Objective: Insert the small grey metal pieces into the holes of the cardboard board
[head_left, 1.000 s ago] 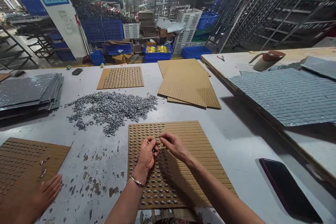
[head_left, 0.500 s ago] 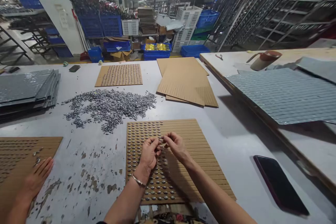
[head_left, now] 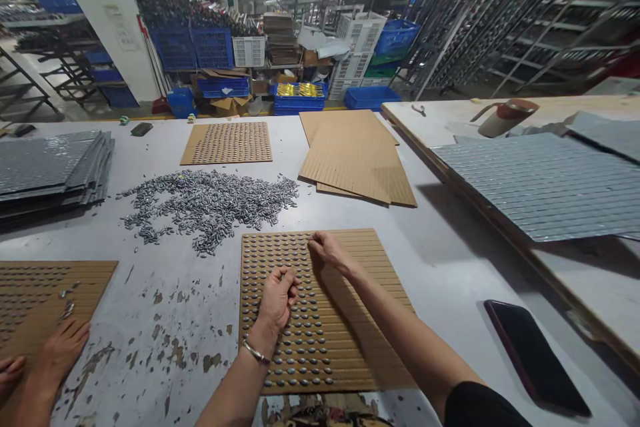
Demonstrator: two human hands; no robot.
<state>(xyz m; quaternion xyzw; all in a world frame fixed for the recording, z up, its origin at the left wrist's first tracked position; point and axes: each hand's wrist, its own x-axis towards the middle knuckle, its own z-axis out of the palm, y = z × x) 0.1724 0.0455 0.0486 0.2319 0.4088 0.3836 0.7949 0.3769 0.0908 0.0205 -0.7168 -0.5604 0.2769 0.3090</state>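
Note:
A ridged cardboard sheet [head_left: 360, 293] lies in front of me, with rows of small grey spindle-shaped metal pieces [head_left: 299, 333] over its left part. My right hand [head_left: 327, 250] reaches to the sheet's far edge, at the end of a row. Its thumb and forefinger are pinched down on a metal piece, mostly hidden by the fingertips. Over the filled rows, lower and to the left, my left hand [head_left: 279, 293] is closed with curled fingers; what it holds is hidden. Beyond the sheet spreads a loose heap of the same metal pieces [head_left: 215, 203].
Another person's hand [head_left: 63, 347] rests on a partly filled sheet [head_left: 95, 273] at left. Farther back are another filled sheet [head_left: 227, 142] and stacked cardboard [head_left: 350, 153]. A phone [head_left: 535, 353] lies at right, near a side table with a grey ribbed panel [head_left: 545, 180] and a jug [head_left: 507, 117].
My right hand has moved away from my left hand, up to the sheet's far edge. My left hand has drawn slightly back toward me. The other person's hand has slid back a little.

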